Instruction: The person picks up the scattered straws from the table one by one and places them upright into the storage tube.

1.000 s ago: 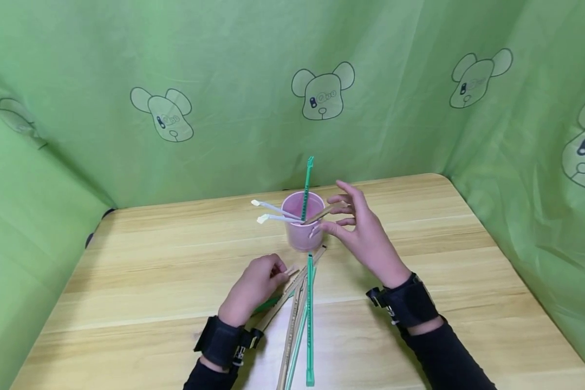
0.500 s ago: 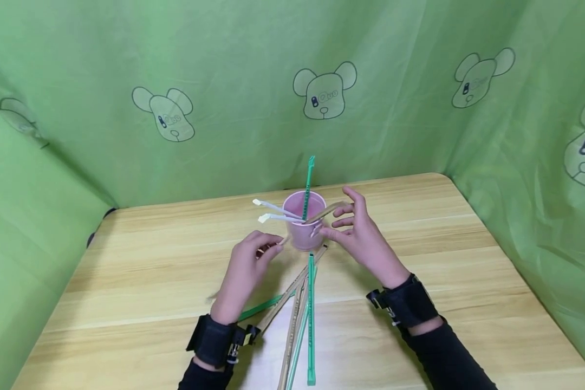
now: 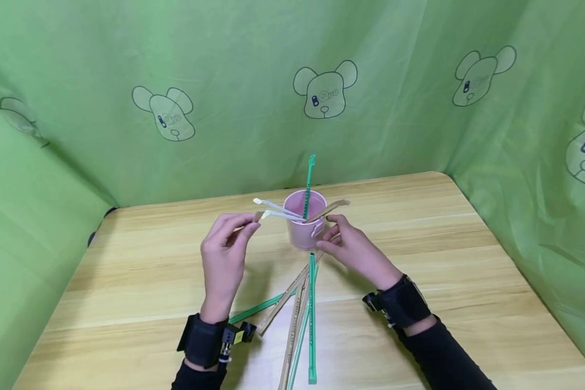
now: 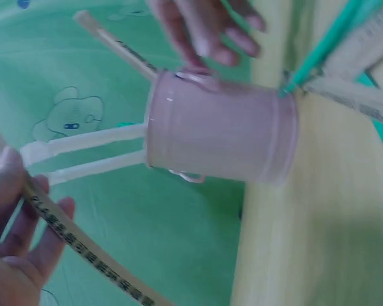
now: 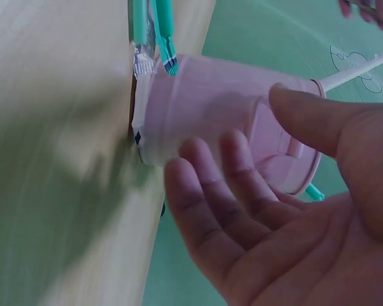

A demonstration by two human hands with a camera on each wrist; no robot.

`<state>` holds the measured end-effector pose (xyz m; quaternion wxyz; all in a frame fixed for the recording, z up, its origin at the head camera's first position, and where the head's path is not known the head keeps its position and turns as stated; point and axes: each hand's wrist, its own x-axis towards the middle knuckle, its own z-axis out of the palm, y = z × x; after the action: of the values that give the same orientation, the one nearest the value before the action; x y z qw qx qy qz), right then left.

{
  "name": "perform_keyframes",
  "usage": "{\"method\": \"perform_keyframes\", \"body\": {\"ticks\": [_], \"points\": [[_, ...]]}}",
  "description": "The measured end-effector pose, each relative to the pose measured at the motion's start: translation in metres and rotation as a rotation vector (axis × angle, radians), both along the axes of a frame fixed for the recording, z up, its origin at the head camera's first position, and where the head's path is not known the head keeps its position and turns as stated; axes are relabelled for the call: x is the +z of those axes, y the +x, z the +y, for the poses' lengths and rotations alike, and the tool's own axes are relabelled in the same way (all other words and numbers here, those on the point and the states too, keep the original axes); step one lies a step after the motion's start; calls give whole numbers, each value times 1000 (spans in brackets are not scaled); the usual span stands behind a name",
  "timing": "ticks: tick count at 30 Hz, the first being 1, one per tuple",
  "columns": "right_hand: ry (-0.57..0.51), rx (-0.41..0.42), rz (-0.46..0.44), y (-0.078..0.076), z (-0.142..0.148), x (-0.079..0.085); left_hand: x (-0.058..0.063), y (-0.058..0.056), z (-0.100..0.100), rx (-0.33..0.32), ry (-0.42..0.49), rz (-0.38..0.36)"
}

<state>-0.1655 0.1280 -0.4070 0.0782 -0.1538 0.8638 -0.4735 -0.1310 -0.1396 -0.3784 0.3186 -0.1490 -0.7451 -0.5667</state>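
Observation:
A small pink bucket (image 3: pixel 302 236) stands upright near the back of the table. Leaning in it are a green straw (image 3: pixel 309 181), two white straws (image 4: pixel 99 137) and a brown paper-wrapped straw (image 3: pixel 332 207). My left hand (image 3: pixel 224 252), raised left of the bucket, pinches another brown paper-wrapped straw (image 4: pixel 89 252) with dark printing, close by the white straws' tips. My right hand (image 3: pixel 356 249) is at the bucket's right side with relaxed fingers, thumb and fingertips (image 5: pixel 179 175) close to the wall and its handle lug.
In front of the bucket lies a loose fan of green straws (image 3: pixel 312 325) and brown wrapped straws (image 3: pixel 292 338), some crossing. Green cloth (image 3: pixel 234 151) printed with bear heads hangs behind and beside the wooden table (image 3: pixel 141 271).
My left hand has lifted the brown wrapped straw off the table, moving up and left to beside the white straws. My right hand has shifted lower, its fingers leaving the brown straw in the bucket.

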Motion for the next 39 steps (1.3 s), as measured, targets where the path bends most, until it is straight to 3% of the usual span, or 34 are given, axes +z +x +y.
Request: {"method": "perform_keyframes", "body": {"ticks": [8, 13, 21, 32, 39], "points": [[95, -15, -55, 3, -4, -4, 10, 4, 2, -70, 240, 99], [127, 9, -85, 6, -5, -7, 18, 8, 2, -97, 456, 140], [190, 75, 24, 10, -13, -15, 29, 5, -5, -144, 816, 244], [187, 120, 119, 21, -36, -26, 38, -1, 7, -225, 864, 287], [186, 116, 135, 26, -46, -33, 41, -4, 17, -224, 848, 267]]}}
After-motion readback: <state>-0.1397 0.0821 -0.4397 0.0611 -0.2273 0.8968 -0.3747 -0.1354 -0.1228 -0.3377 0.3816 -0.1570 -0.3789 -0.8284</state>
